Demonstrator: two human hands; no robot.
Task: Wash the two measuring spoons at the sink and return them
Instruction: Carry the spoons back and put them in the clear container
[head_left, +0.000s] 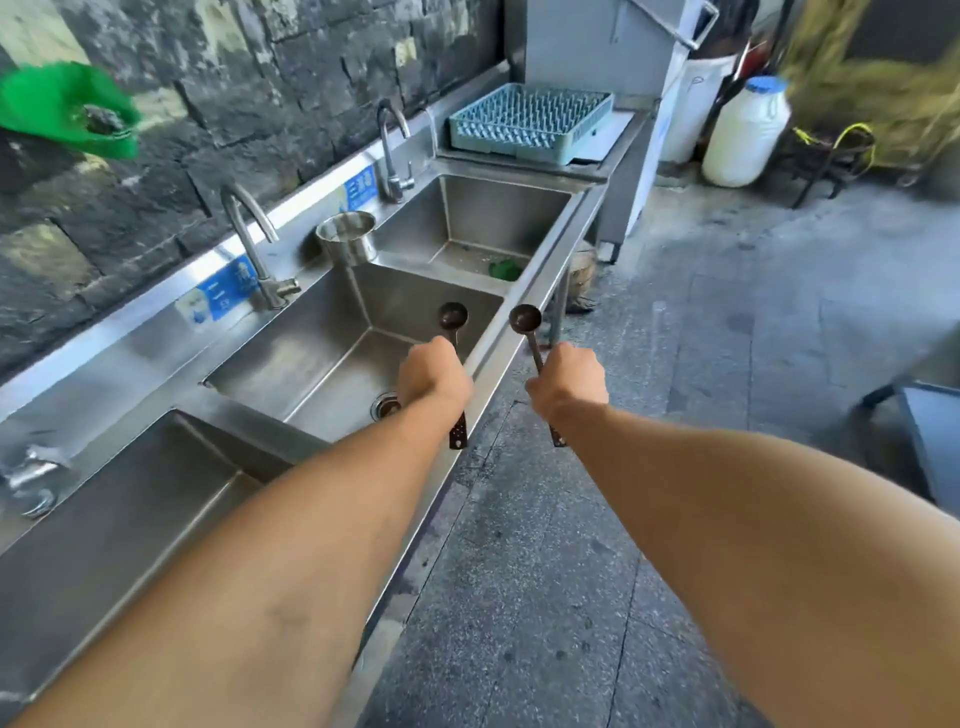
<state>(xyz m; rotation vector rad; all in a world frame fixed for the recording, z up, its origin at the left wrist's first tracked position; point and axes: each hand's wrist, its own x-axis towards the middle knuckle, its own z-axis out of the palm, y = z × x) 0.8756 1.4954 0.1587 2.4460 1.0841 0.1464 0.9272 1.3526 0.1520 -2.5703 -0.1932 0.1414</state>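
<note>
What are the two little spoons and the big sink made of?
The left spoon and right spoon look like dark brown plastic, dull, though coated metal is possible. The sink looks like brushed stainless steel: grey and softly reflective.

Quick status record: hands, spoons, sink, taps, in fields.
left hand: grips left spoon by its handle, bowl up, over the middle basin
right hand: grips right spoon by its handle, bowl up, past the sink's front rim, over the floor
taps: near tap and far tap, no water seen running
far basin: a green item inside
divider: metal pot
</note>
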